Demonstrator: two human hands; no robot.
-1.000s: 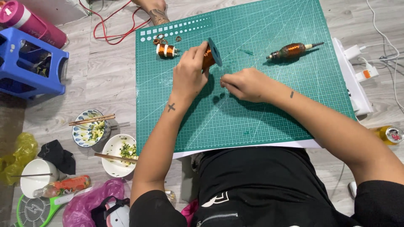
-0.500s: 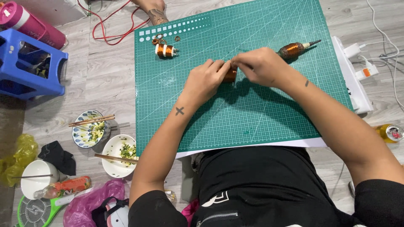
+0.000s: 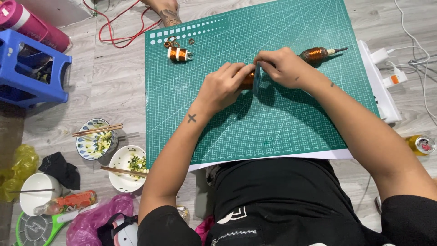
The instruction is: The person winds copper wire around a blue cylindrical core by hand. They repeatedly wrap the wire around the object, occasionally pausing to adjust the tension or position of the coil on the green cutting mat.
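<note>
Both hands meet at the middle of the green cutting mat (image 3: 273,123), which lies on the grey wood floor (image 3: 114,105). Left hand (image 3: 221,86) curled around a small copper-wound coil (image 3: 248,80), fingers closed on it. Right hand (image 3: 284,67) pinching a small dark flat piece (image 3: 257,78) against the coil's right end, fingertips closed. Coil held just above the mat or on it, can't tell which.

Far right on the mat, just beside the right hand: longer copper-wound armature (image 3: 317,53) with a shaft. Far left on the mat: second copper coil (image 3: 179,53), small metal bits (image 3: 172,42) just past it.

Left of the mat on the floor: two bowls with chopsticks (image 3: 111,155), a blue plastic stool (image 3: 32,68), red wire (image 3: 120,29). Right of the mat: white power strip (image 3: 380,86).
</note>
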